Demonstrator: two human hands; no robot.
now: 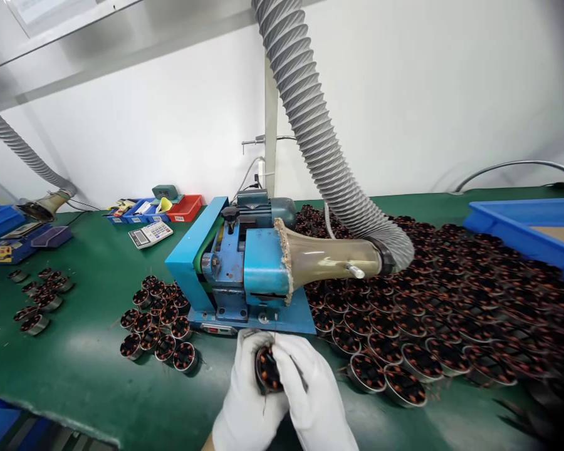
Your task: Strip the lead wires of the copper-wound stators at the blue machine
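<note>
The green table (89,363) lies under the machine (266,257). A fat grey hose (329,144) hangs down and joins a cone (329,258) on the right side of the machine. A big crowd of coils (383,324) sits to the right of the machine, and a blue tub (536,205) is farther right, past them. In front of the machine are two hands in white gloves. The left hand (249,401) has its fingers curled around one coil (267,369), tipped up, near the machine's front edge. The right hand (313,394) has bent fingers touching that coil's side; I can't tell if they pinch anything. A small bunch (143,322), a red bin (184,208) and a calculator (150,234) sit left of the machine.
</note>
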